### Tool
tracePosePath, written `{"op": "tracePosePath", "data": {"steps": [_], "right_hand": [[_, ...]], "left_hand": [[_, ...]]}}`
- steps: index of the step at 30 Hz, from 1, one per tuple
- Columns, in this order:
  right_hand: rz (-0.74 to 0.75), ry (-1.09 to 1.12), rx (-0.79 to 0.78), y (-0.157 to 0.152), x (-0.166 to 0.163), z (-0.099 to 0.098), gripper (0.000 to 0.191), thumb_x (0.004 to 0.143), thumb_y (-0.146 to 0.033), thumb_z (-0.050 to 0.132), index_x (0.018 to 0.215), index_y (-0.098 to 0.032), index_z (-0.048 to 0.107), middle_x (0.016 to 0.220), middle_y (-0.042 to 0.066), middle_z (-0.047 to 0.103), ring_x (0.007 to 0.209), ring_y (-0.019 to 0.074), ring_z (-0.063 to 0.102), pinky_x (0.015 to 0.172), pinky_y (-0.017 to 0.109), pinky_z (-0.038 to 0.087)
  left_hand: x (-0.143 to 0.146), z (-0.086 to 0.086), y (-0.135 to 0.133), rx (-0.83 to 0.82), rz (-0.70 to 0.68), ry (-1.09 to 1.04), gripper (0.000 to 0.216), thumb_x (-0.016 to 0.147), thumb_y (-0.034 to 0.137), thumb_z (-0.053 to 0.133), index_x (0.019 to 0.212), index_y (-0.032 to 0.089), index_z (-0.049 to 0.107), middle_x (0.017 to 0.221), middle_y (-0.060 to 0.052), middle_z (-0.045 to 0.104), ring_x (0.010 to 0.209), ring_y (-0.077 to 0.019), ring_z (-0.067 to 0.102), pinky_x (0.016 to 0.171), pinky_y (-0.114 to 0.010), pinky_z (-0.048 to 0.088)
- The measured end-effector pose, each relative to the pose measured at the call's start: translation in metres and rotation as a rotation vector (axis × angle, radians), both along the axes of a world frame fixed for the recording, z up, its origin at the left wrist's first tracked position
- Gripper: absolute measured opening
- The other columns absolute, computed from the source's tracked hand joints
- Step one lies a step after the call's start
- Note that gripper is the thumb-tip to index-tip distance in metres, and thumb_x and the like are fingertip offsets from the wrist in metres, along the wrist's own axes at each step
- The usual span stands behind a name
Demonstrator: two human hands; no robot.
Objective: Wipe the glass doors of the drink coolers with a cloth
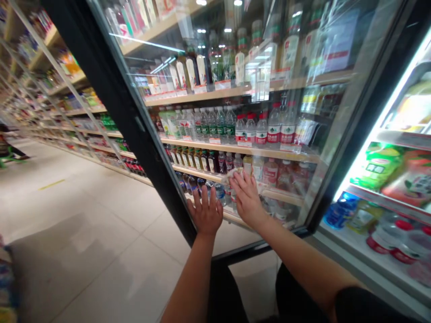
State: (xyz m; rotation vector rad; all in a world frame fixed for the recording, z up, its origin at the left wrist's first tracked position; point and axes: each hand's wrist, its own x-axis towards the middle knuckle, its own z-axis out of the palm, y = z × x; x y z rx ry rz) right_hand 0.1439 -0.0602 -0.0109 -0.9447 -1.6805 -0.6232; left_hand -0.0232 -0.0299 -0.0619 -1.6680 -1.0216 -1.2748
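Note:
A tall glass cooler door with a black frame stands swung open in front of me. My right hand presses a crumpled pale cloth against the lower part of the pane; only the cloth's edge shows past the fingers. Further left and slightly lower, my left hand rests flat by the door's black edge, fingers spread and holding nothing. Bottles on several shelves show through or on the glass behind both hands.
To the right is the lit cooler interior, with bottles and bright green packs on its shelves. Long store shelves run along the left, beside a pale tiled floor. My knees are below the door's bottom edge.

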Motion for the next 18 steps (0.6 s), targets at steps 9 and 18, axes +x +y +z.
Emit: {"op": "tracePosePath", "data": {"steps": [9, 18], "right_hand": [[0.044, 0.013, -0.022, 0.005, -0.007, 0.024, 0.057, 0.095, -0.007, 0.035, 0.149, -0.021, 0.044, 0.151, 0.010, 0.049, 0.153, 0.0212, 0.018, 0.122, 0.051, 0.024], [0.024, -0.026, 0.066, 0.014, -0.014, 0.064, 0.046, 0.098, -0.010, 0.035, 0.137, -0.018, 0.057, 0.150, 0.008, 0.052, 0.153, 0.0164, 0.017, 0.123, 0.044, 0.021]], "left_hand": [[0.001, 0.004, -0.002, 0.030, 0.028, 0.010, 0.065, 0.091, 0.022, 0.059, 0.152, 0.018, 0.036, 0.153, -0.017, 0.044, 0.153, -0.0276, 0.016, 0.124, -0.051, 0.013], [-0.001, 0.000, 0.003, 0.029, 0.053, 0.000, 0.064, 0.091, 0.023, 0.058, 0.152, 0.020, 0.036, 0.154, -0.017, 0.041, 0.152, -0.0304, 0.020, 0.122, -0.056, 0.018]]}}
